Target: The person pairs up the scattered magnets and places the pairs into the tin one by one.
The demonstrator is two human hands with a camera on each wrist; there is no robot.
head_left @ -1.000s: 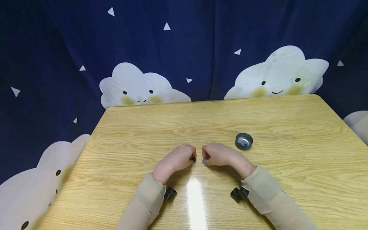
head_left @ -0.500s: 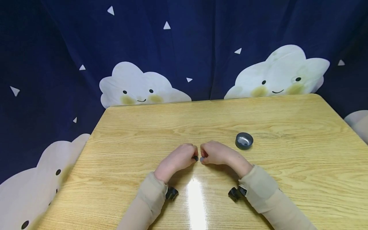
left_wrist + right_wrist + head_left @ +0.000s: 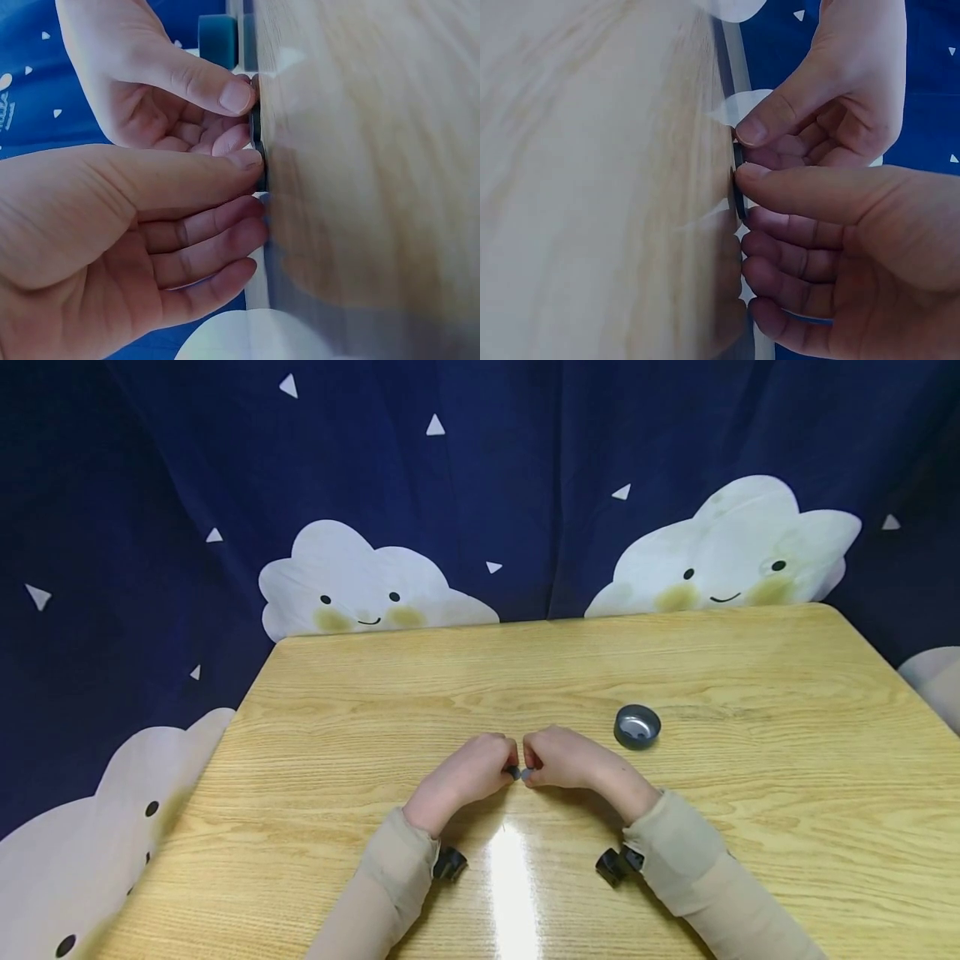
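Note:
Near the middle of the wooden table my two hands meet, almost touching. My left hand [image 3: 472, 770] pinches a small, thin dark disc [image 3: 514, 772] between thumb and fingers. Opposite it, my right hand [image 3: 566, 760] pinches a similar small disc [image 3: 527, 773] that looks grey-blue from above. The discs' edges come together between the thumbs in the head view. From the left wrist, the left disc [image 3: 262, 178] shows as a thin dark edge low at the tabletop. The right wrist view shows the right disc [image 3: 739, 201] edge-on under the thumb, partly hidden by fingers.
A small round dark dish [image 3: 637, 739] with a shiny inside stands behind and right of my right hand. The wooden table [image 3: 360, 693] runs back to a dark blue curtain [image 3: 517, 468] printed with clouds. Wrist cameras hang under both sleeves.
Both hands have moved toward each other, bringing the two discs from a small gap to edge against edge. The dish has stayed where it was.

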